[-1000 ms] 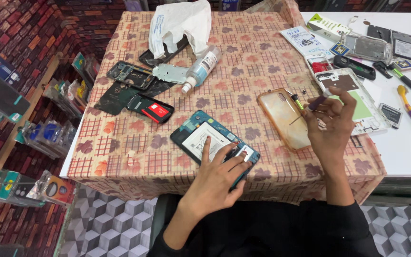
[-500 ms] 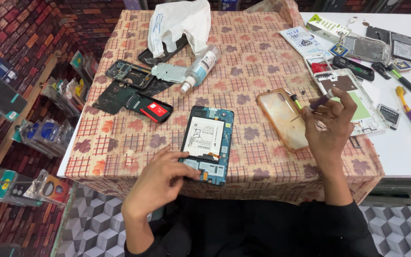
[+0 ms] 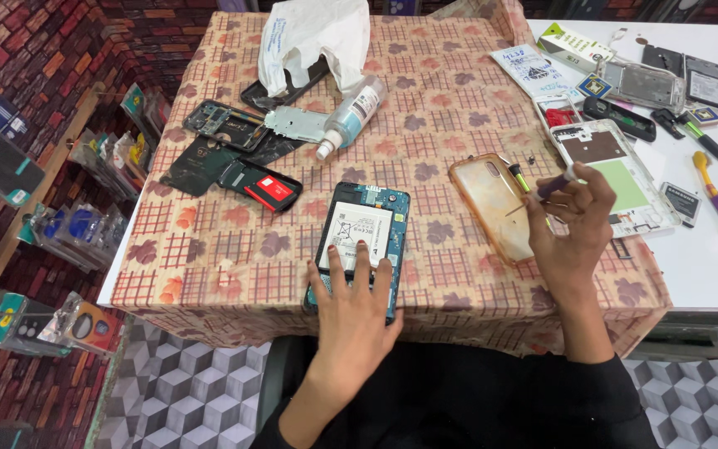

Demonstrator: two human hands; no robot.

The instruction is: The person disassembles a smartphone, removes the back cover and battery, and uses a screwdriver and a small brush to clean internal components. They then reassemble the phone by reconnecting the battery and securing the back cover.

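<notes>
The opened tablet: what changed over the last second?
The opened tablet turned from slanted to nearly square with the table edge. The left hand, which slid to its left corner midway, now lies flat on its lower end. The right hand kept holding the small screwdriver over the amber case.

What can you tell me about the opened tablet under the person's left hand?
The tablet lies flat, back cover off, near the front edge of the table with its patterned cloth. Its frame looks like blue-green plastic, around a large white battery with dark markings and a strip of circuit parts at the far end. The left hand rests on its near end, fingers spread over the battery.
</notes>
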